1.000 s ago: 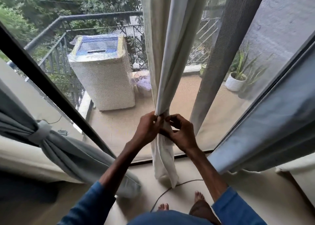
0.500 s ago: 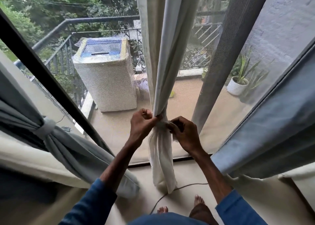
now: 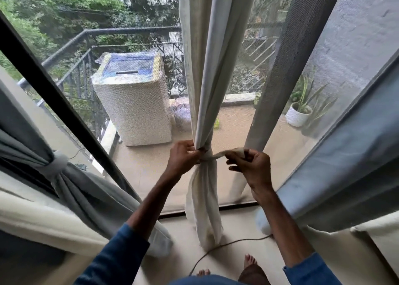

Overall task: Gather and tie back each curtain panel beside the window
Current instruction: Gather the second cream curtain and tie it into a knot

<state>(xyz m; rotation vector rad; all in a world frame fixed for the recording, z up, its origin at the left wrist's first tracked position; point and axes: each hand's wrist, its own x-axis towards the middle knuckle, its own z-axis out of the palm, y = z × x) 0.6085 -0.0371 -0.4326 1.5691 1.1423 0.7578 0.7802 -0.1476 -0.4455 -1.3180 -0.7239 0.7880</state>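
A cream curtain panel [image 3: 207, 73] hangs gathered into a narrow bunch in the middle of the window. A cream tie strip [image 3: 218, 154] wraps around it at waist height. My left hand [image 3: 183, 158] grips the bunch at the wrap. My right hand [image 3: 251, 166] pinches the free end of the strip and holds it out taut to the right. A grey curtain [image 3: 71, 183] at the left is gathered with a pale tie [image 3: 56, 163] around it. A grey-blue curtain [image 3: 349, 161] hangs loose at the right.
A dark window frame bar [image 3: 56, 103] slants at the left, a mesh screen post [image 3: 278, 86] at the right. Outside stand a covered washing machine [image 3: 131, 103] and a potted plant [image 3: 299, 114]. A cord [image 3: 224, 247] lies on the floor near my bare feet [image 3: 250, 261].
My right hand has pulled away from the curtain to the right, drawing the tie strip's end out taut. My left hand stays at the wrap. The view has tilted slightly down.
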